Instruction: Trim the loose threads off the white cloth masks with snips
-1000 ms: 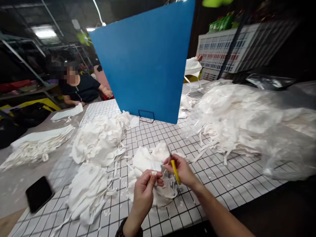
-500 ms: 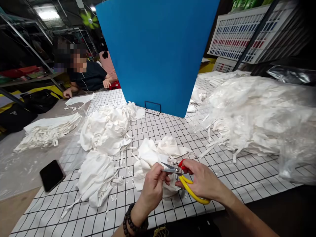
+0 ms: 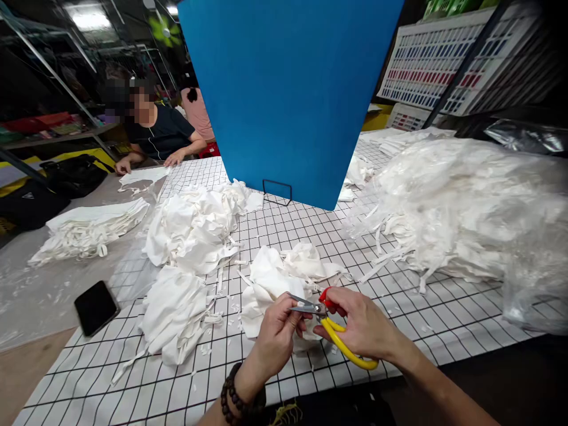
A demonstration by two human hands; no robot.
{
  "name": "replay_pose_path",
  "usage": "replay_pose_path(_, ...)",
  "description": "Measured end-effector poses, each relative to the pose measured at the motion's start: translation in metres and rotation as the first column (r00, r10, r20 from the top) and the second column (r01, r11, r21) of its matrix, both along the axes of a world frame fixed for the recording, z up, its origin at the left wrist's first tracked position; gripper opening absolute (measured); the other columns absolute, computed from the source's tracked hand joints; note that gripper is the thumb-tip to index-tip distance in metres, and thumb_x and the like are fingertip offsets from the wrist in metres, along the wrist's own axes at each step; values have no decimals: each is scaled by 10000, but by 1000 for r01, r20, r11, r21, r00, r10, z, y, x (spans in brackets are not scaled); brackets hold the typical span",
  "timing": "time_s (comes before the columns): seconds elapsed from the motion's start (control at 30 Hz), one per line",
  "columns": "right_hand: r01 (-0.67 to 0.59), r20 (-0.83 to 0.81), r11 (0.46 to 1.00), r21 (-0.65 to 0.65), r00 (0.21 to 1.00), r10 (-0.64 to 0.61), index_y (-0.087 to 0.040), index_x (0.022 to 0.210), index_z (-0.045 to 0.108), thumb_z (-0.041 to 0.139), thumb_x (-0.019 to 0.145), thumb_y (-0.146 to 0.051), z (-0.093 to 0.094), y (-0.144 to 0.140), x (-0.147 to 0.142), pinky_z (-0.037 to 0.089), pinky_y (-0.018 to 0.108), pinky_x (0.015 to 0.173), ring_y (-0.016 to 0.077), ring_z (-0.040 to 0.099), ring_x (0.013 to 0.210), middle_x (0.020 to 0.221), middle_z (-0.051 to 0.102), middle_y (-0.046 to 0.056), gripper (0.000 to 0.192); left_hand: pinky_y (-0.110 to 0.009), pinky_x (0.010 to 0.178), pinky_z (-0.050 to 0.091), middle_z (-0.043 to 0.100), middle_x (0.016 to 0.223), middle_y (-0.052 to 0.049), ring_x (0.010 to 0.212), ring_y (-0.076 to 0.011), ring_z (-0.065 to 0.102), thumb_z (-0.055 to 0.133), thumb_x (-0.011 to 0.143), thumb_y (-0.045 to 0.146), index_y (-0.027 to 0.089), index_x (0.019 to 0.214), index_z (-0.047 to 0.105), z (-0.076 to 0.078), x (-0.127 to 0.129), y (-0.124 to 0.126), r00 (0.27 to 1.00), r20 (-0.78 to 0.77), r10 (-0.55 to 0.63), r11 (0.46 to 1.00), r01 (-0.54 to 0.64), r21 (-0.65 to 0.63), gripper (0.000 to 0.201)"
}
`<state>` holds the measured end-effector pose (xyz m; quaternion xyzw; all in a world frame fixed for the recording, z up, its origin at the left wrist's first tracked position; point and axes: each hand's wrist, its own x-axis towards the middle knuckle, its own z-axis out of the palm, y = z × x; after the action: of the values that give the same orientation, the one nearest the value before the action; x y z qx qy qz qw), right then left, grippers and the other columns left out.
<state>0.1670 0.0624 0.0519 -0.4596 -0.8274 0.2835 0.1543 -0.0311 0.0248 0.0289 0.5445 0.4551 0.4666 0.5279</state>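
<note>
The right hand (image 3: 361,322) grips scissors (image 3: 318,308), blades parted against the left hand (image 3: 276,332), which pinches white cloth (image 3: 268,275) heaped on the table (image 3: 295,228); a slip could nick a finger.

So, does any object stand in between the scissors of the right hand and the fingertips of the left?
Nothing visible does: the scissors in the right hand have their blades right at the left hand. The white cloth lies just beyond the hands; the blue panel stands farther back.

head view | from the wearer's head | forward, down | left hand (image 3: 277,332), right hand (image 3: 364,322) near; blue board (image 3: 288,100) beyond
</note>
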Motion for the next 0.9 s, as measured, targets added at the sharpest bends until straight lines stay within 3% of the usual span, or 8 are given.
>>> replay_pose_path(0.57,16,-10,999,-29,1000,-16,-218,701,477,684,736,-382,-3,-7,1,303,233,528,120,435,571,633,504,-46,266,-229,586,459,535,812,-33,629,-102,556,484,962,329,140,792,641,-12,-2,-3,999,4,-53,999,53,4,299)
replay_pose_path(0.9,28,10,996,81,1000,-29,-208,672,463,690,728,-423,-1,-7,0,285,233,529,115,444,565,615,513,-47,317,-213,566,443,532,811,-34,628,-96,538,496,955,334,136,779,648,-9,-5,-3,998,3,-69,997,69,-22,305)
